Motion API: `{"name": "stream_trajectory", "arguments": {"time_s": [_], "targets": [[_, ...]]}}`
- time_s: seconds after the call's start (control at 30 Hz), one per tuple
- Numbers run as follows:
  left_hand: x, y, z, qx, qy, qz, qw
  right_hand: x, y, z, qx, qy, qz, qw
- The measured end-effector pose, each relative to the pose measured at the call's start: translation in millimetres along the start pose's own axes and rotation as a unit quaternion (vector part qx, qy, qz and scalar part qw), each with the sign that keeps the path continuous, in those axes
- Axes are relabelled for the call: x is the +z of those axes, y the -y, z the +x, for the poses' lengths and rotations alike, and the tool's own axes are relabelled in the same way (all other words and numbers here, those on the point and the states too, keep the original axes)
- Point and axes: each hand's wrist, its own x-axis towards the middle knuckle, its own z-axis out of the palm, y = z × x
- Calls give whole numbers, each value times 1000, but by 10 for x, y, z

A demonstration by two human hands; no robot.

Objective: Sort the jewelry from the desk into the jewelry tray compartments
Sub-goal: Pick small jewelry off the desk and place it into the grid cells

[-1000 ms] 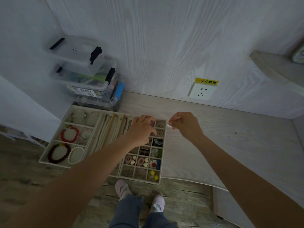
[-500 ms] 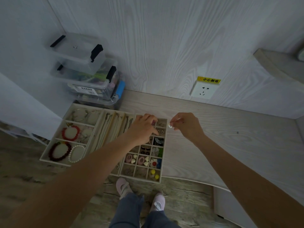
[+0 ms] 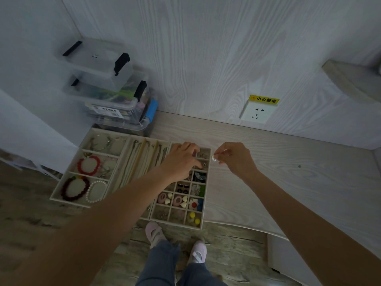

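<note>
A beige jewelry tray (image 3: 206,195) lies at the desk's left front edge. Bracelets fill its left compartments, chains its middle slots, small pieces its right grid. My left hand (image 3: 180,161) reaches into the grid's far compartments with its fingers curled down; what the fingertips touch is hidden. My right hand (image 3: 235,159) hovers just right of the tray's far right corner and pinches a small white earring (image 3: 214,159) between thumb and forefinger.
Stacked clear plastic boxes (image 3: 111,89) stand behind the tray against the wall. A wall socket (image 3: 256,112) with a yellow label sits above the pale wooden desk (image 3: 288,172). My feet and the floor show below the desk's front edge.
My right hand has drifted slightly left toward the tray's corner, still pinching the earring. My left hand stays over the far grid compartments, fingers shifting a little.
</note>
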Motion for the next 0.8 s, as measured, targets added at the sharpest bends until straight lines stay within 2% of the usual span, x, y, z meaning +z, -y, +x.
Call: {"name": "stream_trajectory", "arguments": {"time_s": [0.27,0.8], "targets": [[-2,55,-84,-25,-17,-9,1000,33,-20,14,19,2,21,1000],[-15,46,-36,27,-30,36,999,83,7,66,26,10,17,999]]}}
